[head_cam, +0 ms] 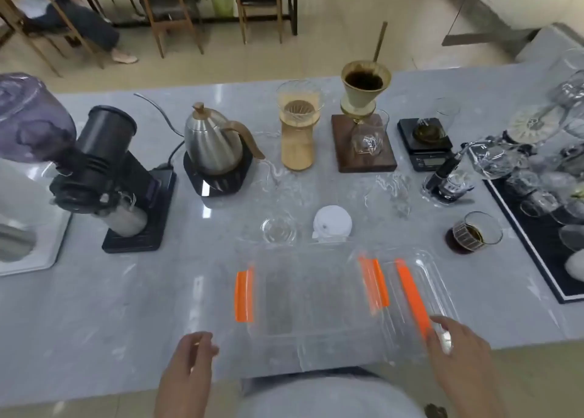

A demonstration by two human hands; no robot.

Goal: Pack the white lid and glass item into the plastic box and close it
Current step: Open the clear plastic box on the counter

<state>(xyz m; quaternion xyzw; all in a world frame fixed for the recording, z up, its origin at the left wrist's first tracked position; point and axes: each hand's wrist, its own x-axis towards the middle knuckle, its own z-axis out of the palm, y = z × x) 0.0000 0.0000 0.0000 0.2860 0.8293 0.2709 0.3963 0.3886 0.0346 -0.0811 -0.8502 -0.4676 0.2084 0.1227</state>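
Note:
A clear plastic box (309,294) with orange clips sits open on the grey table right in front of me. Its clear lid (420,278), also with an orange clip, lies tilted against the box's right side. My right hand (455,354) grips the lid's near corner. My left hand (189,364) hovers at the box's front left corner with its fingers apart and nothing in it. Just behind the box stand the white lid (331,221) and, to its left, a small clear glass item (279,229); neither is touched.
Across the back stand a black grinder (104,164), a steel kettle (215,145), two drippers (298,126) and a scale (425,142). A glass of coffee (474,232) is at the right, with a tray of glassware (543,196) beyond it. The table's front edge runs under my hands.

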